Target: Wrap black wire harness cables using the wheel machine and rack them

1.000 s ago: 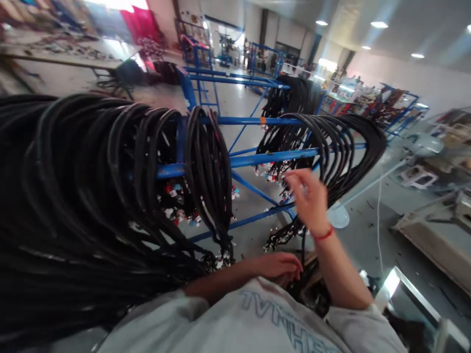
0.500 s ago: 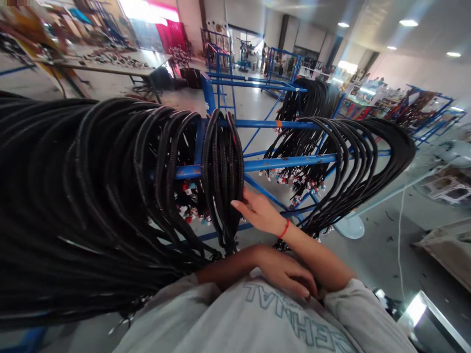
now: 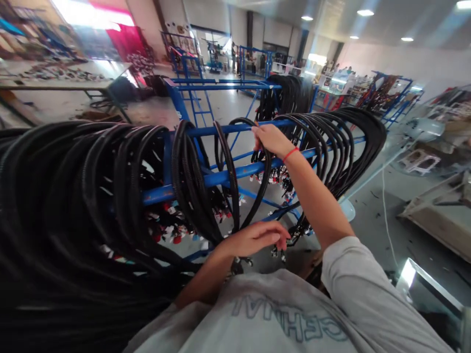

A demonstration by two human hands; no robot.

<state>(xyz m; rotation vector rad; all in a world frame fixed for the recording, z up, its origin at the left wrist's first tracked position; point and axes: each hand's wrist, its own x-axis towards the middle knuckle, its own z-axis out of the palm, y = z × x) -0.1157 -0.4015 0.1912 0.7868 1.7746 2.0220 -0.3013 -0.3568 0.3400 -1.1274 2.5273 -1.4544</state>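
My right hand (image 3: 271, 137), with a red string at the wrist, closes its fingers on the top of one black wire harness (image 3: 265, 171) looped over the blue rails. My left hand (image 3: 255, 239) is in front of my shirt, palm down and fingers loosely apart, near the lower ends of the loops. It holds nothing that I can see. Left of the held loop hang a single harness (image 3: 231, 171) and a small bunch of harnesses (image 3: 187, 181). The blue rail (image 3: 248, 169) passes through them.
A dense row of black harnesses (image 3: 55, 196) fills the rack's left side. More harnesses (image 3: 353, 137) hang at the right. A white fan (image 3: 423, 128) stands on the far right. A table with small parts (image 3: 73, 73) is at the back left.
My right hand has moved up from the bunch's side to the upper rail, and one harness is now apart to the right. My left hand has moved left and up from my shirt.
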